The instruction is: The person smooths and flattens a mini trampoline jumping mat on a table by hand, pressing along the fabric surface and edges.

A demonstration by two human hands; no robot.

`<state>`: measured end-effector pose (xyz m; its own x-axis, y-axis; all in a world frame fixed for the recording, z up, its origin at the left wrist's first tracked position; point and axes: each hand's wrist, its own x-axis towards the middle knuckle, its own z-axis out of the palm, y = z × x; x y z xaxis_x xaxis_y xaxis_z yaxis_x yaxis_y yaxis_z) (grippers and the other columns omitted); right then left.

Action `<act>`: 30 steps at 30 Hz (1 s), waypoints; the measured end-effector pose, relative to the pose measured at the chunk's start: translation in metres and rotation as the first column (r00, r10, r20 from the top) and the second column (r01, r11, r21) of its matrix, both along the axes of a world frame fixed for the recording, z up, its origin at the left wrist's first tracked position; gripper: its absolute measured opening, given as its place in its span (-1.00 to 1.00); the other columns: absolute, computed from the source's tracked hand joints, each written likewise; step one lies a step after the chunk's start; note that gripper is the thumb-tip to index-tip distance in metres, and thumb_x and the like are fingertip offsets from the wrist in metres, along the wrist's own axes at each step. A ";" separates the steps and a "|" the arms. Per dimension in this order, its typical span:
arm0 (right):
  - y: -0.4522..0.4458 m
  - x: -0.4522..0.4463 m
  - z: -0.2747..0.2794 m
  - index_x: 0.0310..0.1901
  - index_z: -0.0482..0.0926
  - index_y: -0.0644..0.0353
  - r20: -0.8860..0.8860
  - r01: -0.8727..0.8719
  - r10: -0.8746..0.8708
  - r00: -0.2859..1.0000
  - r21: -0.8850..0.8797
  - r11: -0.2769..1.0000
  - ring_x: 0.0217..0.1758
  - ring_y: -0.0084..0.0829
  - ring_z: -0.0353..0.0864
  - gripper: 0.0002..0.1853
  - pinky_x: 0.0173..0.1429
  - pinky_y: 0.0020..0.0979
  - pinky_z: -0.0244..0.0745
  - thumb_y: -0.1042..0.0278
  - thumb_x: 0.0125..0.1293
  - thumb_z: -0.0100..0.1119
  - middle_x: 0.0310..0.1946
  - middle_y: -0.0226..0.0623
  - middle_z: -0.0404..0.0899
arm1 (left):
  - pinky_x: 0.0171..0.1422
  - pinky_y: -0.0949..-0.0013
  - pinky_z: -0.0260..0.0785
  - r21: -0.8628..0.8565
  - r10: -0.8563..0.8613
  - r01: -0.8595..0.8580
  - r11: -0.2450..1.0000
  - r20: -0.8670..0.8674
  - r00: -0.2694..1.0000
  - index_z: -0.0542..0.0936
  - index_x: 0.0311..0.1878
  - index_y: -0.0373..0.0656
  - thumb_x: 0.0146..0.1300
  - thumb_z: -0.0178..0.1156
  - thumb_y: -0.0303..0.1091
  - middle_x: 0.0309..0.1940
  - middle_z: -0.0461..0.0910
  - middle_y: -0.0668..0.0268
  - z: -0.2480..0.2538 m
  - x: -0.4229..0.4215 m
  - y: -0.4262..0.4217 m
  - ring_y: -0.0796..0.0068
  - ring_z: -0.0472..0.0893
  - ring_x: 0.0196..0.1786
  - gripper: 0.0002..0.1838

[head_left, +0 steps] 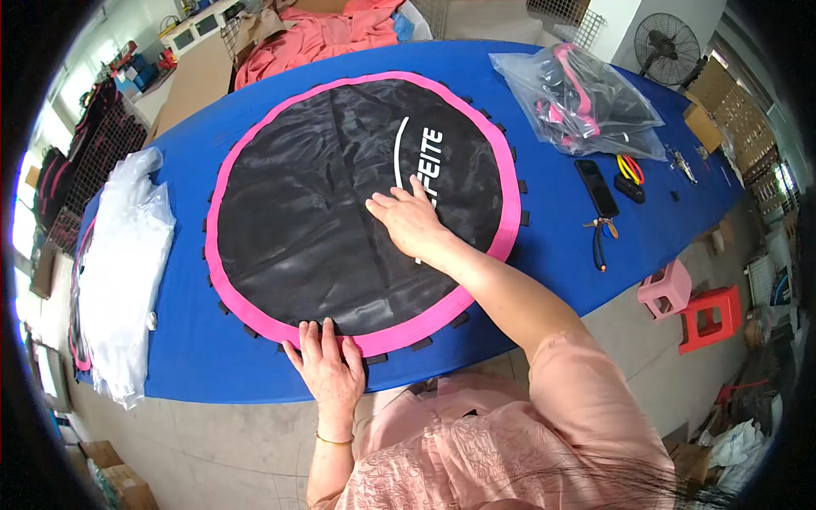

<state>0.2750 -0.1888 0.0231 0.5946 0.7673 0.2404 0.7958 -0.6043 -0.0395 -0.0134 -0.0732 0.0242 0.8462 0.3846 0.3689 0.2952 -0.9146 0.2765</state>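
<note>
A round black trampoline mat (297, 204) with a pink border and short black tabs around its edge lies flat on the blue-covered table (191, 340). White lettering runs down its right part, partly covered by my right hand (408, 219). That hand rests on the black fabric with its fingers stretched out and holds nothing. At the near edge, my left hand (327, 370) lies across the pink border, fingers spread, its fingertips reaching the black fabric. Slight creases show in the mat.
Clear plastic bags (132, 263) lie on the left. At the right are a bagged black-and-pink item (578, 102), a phone (597, 189), pliers (602, 242) and a black-and-yellow item (629, 180). Pink (665, 289) and red stools (711, 319) stand on the floor.
</note>
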 end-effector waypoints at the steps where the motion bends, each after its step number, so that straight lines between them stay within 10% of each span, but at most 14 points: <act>1: 0.007 0.003 0.000 0.48 0.52 0.07 -0.011 0.012 -0.012 1.000 0.000 1.000 0.47 -0.16 0.50 -0.40 0.70 0.28 0.01 0.48 0.39 0.15 0.46 -0.35 0.55 | 0.73 -0.35 -0.11 0.001 0.003 -0.003 1.000 -0.001 1.000 0.63 0.30 -0.32 0.48 0.15 -0.17 0.31 0.58 -0.09 0.000 0.000 0.000 -0.09 0.44 0.51 -0.51; 30: -0.027 -0.033 0.008 0.47 0.53 0.08 0.002 0.002 -0.002 1.000 -0.060 0.998 0.52 -0.11 0.45 -0.40 0.72 0.26 -0.05 0.47 0.37 0.15 0.46 -0.31 0.55 | 0.74 -0.34 -0.13 -0.017 0.001 -0.001 1.000 0.013 1.000 0.62 0.31 -0.31 0.48 0.16 -0.17 0.32 0.57 -0.06 -0.002 -0.001 0.001 -0.07 0.44 0.52 -0.51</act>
<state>0.2424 -0.2161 0.0312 0.5958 0.7791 0.1950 0.7945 -0.6073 -0.0014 -0.0147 -0.0722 0.0217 0.8410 0.3919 0.3730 0.2926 -0.9093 0.2957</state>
